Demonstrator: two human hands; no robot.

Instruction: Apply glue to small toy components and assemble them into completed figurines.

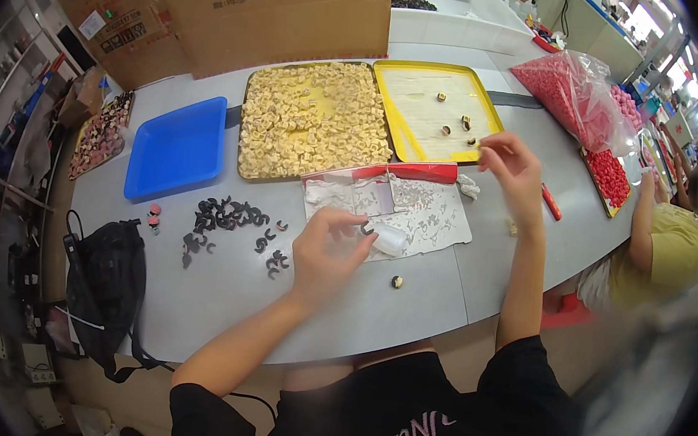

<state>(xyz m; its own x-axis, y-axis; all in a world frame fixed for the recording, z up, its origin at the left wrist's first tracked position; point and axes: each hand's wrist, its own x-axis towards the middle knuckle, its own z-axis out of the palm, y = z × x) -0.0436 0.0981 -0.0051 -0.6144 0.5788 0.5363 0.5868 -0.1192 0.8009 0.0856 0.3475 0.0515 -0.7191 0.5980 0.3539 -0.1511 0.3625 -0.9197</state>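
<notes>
My left hand [325,249] pinches a small black C-shaped piece [367,229] between thumb and fingers, above a white sheet [432,230] scattered with grey bits. Just beyond its fingertips, a small translucent white container [390,239] rests on the sheet. My right hand [515,171] is raised at the near right corner of a yellow tray [389,104], its thumb and fingertips together; what they hold is too small to name. Several small black-and-cream pieces [466,122] lie in that tray. Another black-and-cream piece [397,281] sits on the table near me.
Loose black C-shaped pieces [227,215] lie at left, below a blue tray [178,147]. A tray of cream pieces [316,118] stands behind the sheet. A black bag [112,279] hangs over the left edge. A bag of pink pieces [567,92] and a co-worker [666,240] are at right.
</notes>
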